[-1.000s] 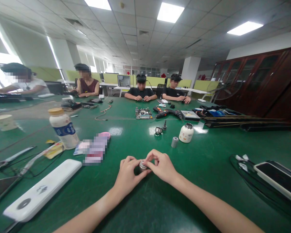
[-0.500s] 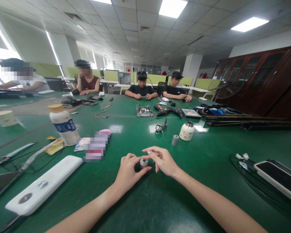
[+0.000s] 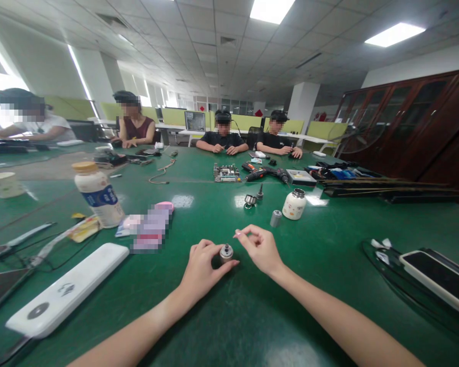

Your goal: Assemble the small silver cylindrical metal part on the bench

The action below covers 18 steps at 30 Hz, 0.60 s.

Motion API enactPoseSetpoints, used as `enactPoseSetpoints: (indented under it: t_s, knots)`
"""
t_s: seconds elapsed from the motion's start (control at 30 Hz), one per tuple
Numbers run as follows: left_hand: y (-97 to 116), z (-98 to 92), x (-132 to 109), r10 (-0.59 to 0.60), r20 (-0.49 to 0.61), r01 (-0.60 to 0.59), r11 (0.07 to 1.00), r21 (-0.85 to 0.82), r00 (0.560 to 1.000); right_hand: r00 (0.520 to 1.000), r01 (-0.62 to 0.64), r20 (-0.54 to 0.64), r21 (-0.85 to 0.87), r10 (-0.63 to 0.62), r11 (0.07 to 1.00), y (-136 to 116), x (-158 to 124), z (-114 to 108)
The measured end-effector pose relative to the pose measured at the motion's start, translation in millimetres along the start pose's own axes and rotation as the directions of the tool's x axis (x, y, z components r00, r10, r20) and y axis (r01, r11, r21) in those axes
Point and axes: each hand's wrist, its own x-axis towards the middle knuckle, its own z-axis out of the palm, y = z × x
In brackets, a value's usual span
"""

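My left hand [image 3: 203,266] has thumb and fingers around a small silver metal cylinder [image 3: 226,253], which stands upright on the green table [image 3: 214,316]. A dark small knob or hole shows in the middle of the cylinder's top. My right hand [image 3: 260,250] hovers just right of it, apart from it, with thumb and index finger pinched together. Anything between those fingertips is too small to make out. Beyond my right hand stands a second grey metal cylinder [image 3: 276,218]. A cream jar-like bottle [image 3: 294,205] with an open metal neck is behind that.
A metal ring-shaped part [image 3: 250,201] and a dark stopper-like part [image 3: 260,192] lie farther back. Power drills [image 3: 263,173] and a circuit board [image 3: 226,173] are beyond. At left are a white power strip [image 3: 71,290] and a bottle [image 3: 99,196]. Several people sit across the table.
My right hand has drawn back from above the cylinder to the right, and its fingers have curled into a pinch. The cylinder's top is now uncovered. My left hand keeps its hold.
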Motion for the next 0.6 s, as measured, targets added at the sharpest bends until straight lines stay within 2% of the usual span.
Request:
enactPoseSetpoints:
  t_s: [0.07, 0.13, 0.23, 0.4, 0.53, 0.6]
  knots:
    - [0, 0.0, 0, -0.005, -0.006, 0.005, 1.000, -0.001, 1.000, 0.995, -0.009, -0.103, 0.030, 0.012, 1.000, 1, 3, -3]
    - [0, 0.1, 0, -0.007, -0.006, 0.007, 1.000, 0.001, 1.000, 0.994, -0.030, -0.103, 0.072, 0.038, 0.997, 2, 5, -5]
    - [0, 0.3, 1, -0.001, 0.009, 0.001, 1.000, 0.005, 1.000, 0.999, -0.037, -0.004, 0.059, 0.038, 0.998, 2, 4, -3]
    - [1, -0.3, 1, 0.011, 0.012, -0.010, 1.000, -0.021, 1.000, 0.981, 0.008, 0.196, -0.078, 0.007, 0.997, 1, -3, 4]
    - [3, -2.7, 1, -0.015, 0.015, 0.016, 0.998, -0.066, 1.000, 0.979, 0.009, 0.204, -0.158, 0.023, 0.987, 3, -6, 7]
    - [2, -3.8, 1, -0.076, -0.023, 0.071, 0.982, -0.176, 0.997, 0.982, 0.011, 0.189, -0.154, 0.018, 0.988, 9, -7, 7]
